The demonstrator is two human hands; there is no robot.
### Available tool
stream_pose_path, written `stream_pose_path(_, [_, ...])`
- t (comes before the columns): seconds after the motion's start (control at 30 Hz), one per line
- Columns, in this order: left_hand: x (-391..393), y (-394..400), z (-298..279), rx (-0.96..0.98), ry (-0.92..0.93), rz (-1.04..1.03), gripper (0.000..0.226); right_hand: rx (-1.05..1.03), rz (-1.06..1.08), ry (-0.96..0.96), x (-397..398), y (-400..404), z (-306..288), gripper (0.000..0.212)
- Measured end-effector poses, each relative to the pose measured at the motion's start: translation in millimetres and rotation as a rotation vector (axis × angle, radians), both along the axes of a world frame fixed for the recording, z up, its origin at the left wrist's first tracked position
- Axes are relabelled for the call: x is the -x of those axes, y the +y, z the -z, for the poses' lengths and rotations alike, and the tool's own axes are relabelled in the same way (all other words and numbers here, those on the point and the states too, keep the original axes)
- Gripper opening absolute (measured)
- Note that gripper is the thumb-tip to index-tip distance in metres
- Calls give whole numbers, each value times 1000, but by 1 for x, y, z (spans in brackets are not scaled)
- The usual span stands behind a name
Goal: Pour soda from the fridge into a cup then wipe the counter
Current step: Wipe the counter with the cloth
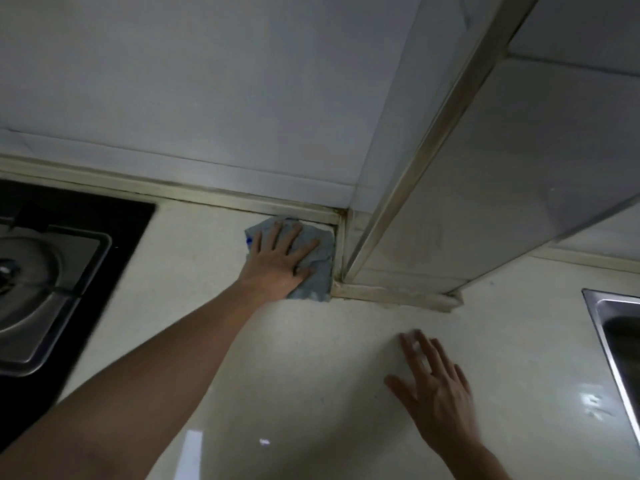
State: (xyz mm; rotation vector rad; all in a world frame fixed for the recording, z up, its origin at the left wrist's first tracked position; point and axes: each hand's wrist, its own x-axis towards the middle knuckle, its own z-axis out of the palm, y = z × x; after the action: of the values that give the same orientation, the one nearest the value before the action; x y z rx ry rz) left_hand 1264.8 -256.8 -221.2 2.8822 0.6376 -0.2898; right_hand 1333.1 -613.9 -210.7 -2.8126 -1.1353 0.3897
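Table (311,393): pale, glossy, between stove (52,289) and sink (620,341).
Cloth (318,271): grey, crumpled, in back corner.
Left hand (280,261): fingers spread flat, pressing cloth.
Right hand (440,400): fingers open, empty.
Sink: contents hidden.

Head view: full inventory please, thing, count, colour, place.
cloth: 1, grey with a blue spot at its left edge, on the counter in the back corner, under the left hand
counter: 1, cream, glossy, fills the lower frame
gas stove: 1, black with a steel burner, far left
sink: 1, steel, right edge, partly cut off
tiled wall: 1, white, behind the counter
tiled column: 1, white, juts out right of the cloth
left hand: pressed flat on the cloth
right hand: open, empty, over the counter
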Motion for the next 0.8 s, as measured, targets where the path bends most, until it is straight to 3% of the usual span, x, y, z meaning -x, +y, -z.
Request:
stream_pose_path(0.23, [90, -27, -3, -59, -31, 93, 66, 37, 5, 60, -1, 0, -7, 83])
stream_pose_path(0.37, [155, -109, -2, -102, -38, 154, 68, 62, 11, 89, 0, 1, -9, 86])
stream_pose_path(0.53, [151, -195, -1, 37, -40, 107, 78, 43, 11, 124, 1, 1, -7, 91])
stream_pose_path(0.7, [125, -152, 6, -1, -75, 40, 72, 20, 17, 120, 1, 1, -7, 92])
stream_pose_path(0.8, [121, -83, 9, -47, -48, -150, 70, 30, -4, 97, 1, -1, -5, 85])
